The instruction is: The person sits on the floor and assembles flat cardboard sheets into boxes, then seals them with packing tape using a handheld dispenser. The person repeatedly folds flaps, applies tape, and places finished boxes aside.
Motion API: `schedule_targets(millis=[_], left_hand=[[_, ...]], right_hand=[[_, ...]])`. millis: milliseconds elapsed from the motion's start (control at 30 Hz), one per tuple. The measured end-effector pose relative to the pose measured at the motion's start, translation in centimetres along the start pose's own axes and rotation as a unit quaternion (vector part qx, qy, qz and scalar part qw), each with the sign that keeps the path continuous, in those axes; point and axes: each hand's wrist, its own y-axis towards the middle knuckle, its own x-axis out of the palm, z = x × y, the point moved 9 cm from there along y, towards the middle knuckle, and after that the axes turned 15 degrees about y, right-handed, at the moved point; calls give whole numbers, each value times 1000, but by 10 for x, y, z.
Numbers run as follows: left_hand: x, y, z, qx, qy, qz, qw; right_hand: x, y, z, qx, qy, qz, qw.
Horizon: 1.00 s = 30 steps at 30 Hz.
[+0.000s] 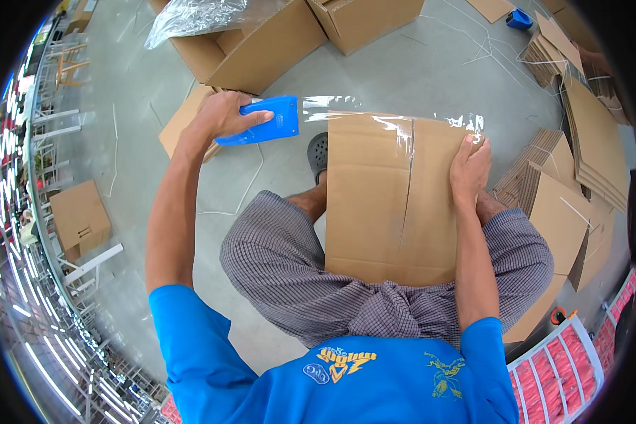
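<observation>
Your left hand [222, 116] grips the blue tape tool [261, 121], at nine o'clock from the box [389, 205].
Your right hand [470, 169] presses flat there; clear tape [396, 121] stretches between them.

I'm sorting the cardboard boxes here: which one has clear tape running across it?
The cardboard box on the person's lap, under the right hand. Shiny tape stretches from its far edge to the blue tape dispenser; the other boxes show none.
</observation>
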Motion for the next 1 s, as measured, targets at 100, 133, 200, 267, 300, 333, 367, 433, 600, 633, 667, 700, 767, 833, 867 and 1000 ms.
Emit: schedule_targets(millis=[100, 133, 200, 267, 300, 333, 367, 433, 600, 633, 667, 700, 767, 833, 867, 1000], left_hand=[[7, 4, -6, 4, -25, -9, 1000], [9, 6, -10, 0, -30, -13, 999], [12, 10, -18, -2, -28, -12, 1000], [16, 12, -28, -6, -12, -20, 1000], [18, 14, -32, -5, 3, -20, 1000], [23, 17, -37, -13, 22, -31, 999], [32, 18, -42, -37, 46, -53, 997], [43, 27, -34, -21, 31, -34, 999], [79, 56, 11, -31, 74, -25, 996], [85, 62, 25, -35, 84, -32, 995], [85, 68, 42, -23, 90, -2, 996], [86, 72, 59, -19, 103, 21, 994], [80, 72, 90, 4, 127, 96, 987], [80, 65, 100, -3, 165, 121, 979], [78, 59, 99, -15, 190, 133, 973], [84, 40, 74, -78, 178, 132, 972]], right_hand=[[-1, -8, -9, -9, 9, 11, 1000], [-5, -5, -9, -15, 26, 30, 999], [-4, -2, -4, -12, -3, 15, 1000], [-7, -2, -2, -15, -15, 17, 1000], [-7, -2, -2, -17, -16, 19, 1000], [-6, -3, -3, -25, -19, 19, 999], [-7, -4, -2, -16, -18, 23, 999], [-9, -6, -5, -31, -14, 38, 999], [-9, -5, -7, -51, -13, 44, 998], [-9, -4, -7, -53, -12, 47, 997], [-8, -5, -5, -48, -15, 46, 998], [-6, -5, -3, -43, -18, 46, 998], [-7, -5, -4, -50, -5, 61, 997], [-5, -5, -1, -36, -13, 58, 998], [-4, -4, -2, -41, -8, 58, 997], [-2, 0, -1, -31, 4, 59, 998]])
